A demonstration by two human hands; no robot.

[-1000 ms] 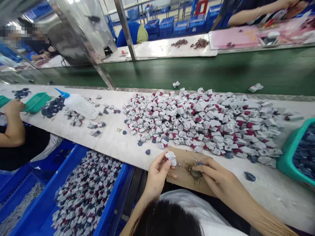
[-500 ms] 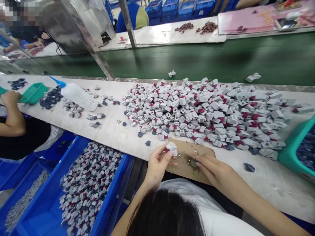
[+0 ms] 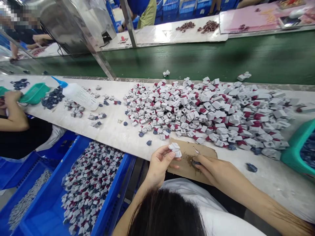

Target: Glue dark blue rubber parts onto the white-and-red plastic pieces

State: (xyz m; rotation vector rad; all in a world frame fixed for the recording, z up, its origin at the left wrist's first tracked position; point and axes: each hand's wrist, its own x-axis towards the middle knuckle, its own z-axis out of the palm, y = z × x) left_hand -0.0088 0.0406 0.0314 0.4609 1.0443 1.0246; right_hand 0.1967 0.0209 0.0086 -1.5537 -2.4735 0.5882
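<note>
No readable text, squeeze bottle label, seemingly too blurred

Wide green conveyor belt crosses room; polished steel post stands behind; beyond, long white workbench, stacked blue plastic crates.

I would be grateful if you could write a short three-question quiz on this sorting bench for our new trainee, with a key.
1. Does the left hand hold a white plastic part or a dark blue piece?
2. True or false: the right hand is over a cardboard sheet.
3. Fill in the word: the squeeze bottle has a ____ nozzle.

Key: 1. White plastic part. 2. True. 3. Blue.
</note>
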